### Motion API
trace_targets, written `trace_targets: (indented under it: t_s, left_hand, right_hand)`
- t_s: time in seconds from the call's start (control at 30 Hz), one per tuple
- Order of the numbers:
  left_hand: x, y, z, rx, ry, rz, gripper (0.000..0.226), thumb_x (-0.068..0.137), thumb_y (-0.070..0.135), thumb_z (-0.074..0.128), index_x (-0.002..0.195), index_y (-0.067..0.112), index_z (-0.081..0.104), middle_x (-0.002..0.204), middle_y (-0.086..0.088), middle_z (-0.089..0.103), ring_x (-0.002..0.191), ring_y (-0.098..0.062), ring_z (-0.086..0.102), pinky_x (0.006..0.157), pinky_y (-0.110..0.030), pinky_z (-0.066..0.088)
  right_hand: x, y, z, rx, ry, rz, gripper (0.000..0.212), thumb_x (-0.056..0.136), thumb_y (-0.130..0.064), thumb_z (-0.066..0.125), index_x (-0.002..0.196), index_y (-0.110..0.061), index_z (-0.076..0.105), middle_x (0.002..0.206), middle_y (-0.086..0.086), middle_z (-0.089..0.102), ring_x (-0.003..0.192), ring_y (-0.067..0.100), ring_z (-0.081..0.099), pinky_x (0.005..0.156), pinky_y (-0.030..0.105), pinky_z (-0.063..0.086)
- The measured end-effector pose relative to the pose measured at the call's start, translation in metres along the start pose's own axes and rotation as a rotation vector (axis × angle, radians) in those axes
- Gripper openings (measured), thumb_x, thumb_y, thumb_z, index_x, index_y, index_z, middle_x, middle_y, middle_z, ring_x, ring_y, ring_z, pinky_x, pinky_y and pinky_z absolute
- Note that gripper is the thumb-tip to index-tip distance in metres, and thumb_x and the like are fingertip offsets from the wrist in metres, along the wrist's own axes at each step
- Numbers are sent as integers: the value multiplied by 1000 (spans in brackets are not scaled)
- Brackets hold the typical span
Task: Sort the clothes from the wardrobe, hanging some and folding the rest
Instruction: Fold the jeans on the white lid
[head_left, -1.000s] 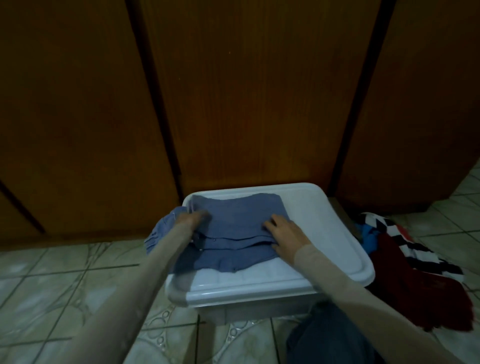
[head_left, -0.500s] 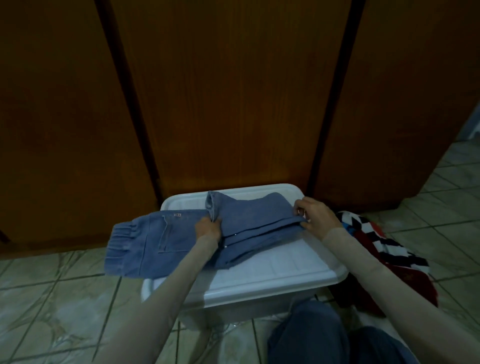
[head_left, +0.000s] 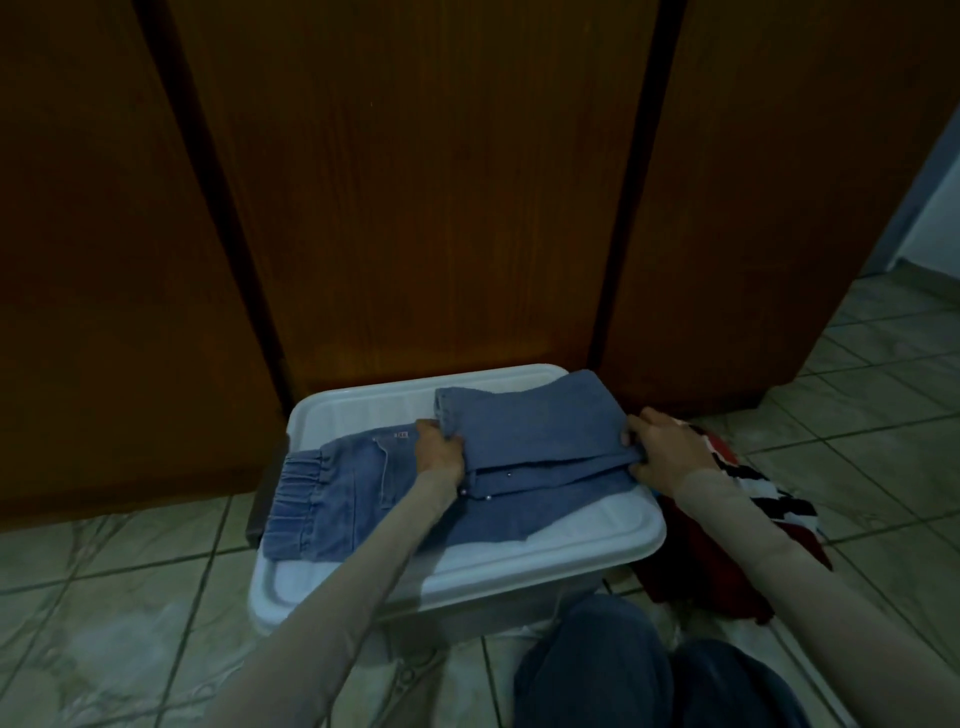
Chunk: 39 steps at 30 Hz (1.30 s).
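Folding: blue jeans laid across the lid of a white plastic bin, legs doubled back over the upper part, elastic waistband hanging past the lid's left edge.

Left hand: set on the jeans at mid-length, at the left end of the doubled-over legs, fingers curled at the edge of the fold; whether gripping or only pressing, cannot tell.

Right hand: at the right end of the fold, just off the lid's right edge, thumb on top and fingers beneath, pinching the stacked denim layers.

Sleeves: pale, close-fitting, reaching to both wrists.

Jeans detail: back pocket seam and small label facing up near the waistband; a few small metal studs along the lower edge of the fold.

Bin: lid closed, standing on the floor against the wardrobe doors.

Wardrobe: dark brown wood panels, shut, filling the upper frame.

Other clothes: a heap on the floor just right of the bin, dark red fabric with a black-and-white patterned piece on top.

Floor: greenish marbled tiles.

Foreground: dark blue trouser knees at the bottom edge, just beside the bin's near side.

Light: dim.
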<state>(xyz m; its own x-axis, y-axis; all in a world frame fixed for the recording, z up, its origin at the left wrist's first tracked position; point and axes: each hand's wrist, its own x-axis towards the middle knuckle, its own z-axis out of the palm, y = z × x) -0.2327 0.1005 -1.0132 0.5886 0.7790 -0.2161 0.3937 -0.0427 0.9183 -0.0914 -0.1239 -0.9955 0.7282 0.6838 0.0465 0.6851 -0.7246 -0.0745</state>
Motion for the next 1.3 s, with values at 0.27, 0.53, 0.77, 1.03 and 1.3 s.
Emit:
trace_targets:
  t_s: [0.27, 0.53, 0.77, 1.03, 1.3]
  left_hand:
    - [-13, -4, -74, 42, 119, 126, 28, 95, -1, 41, 107, 16, 22, 98, -12, 50, 69, -19, 48, 67, -30, 37]
    - [-37, -19, -139, 210, 171, 168, 31, 96, 5, 43, 126, 8, 35, 118, -16, 56, 107, -33, 54, 86, -36, 42]
    - [-41, -35, -157, 248, 192, 61, 18, 91, 14, 57, 105, 5, 53, 114, -17, 59, 98, -29, 54, 79, -32, 40]
    - [-37, -28, -171, -48, 108, -73, 11, 90, 17, 55, 98, 10, 57, 113, -13, 60, 106, -34, 56, 95, -41, 46]
    - [-35, -48, -178, 312, 151, -6, 23, 79, 14, 71, 76, 15, 48, 86, -6, 58, 89, -26, 57, 82, -37, 47]
  right_hand:
    - [9, -50, 6, -44, -192, -113, 18, 79, -17, 58, 86, -23, 42, 92, -1, 49, 99, 23, 56, 76, 25, 32]
    - [9, -95, 4, 74, -341, -223, 29, 76, -8, 52, 66, -31, 39, 78, -6, 47, 79, 17, 47, 60, 24, 32]
    - [12, -110, 8, 164, -309, -184, 14, 86, -31, 51, 74, -26, 49, 80, -3, 54, 80, 19, 51, 62, 27, 35]
    - [11, -158, 17, 255, -237, -519, 26, 75, -26, 74, 93, -19, 56, 95, -2, 57, 87, 15, 53, 79, 30, 47]
    - [14, -167, 8, 313, -312, -562, 17, 73, -5, 69, 86, -14, 62, 82, -1, 59, 74, 10, 52, 63, 10, 40]
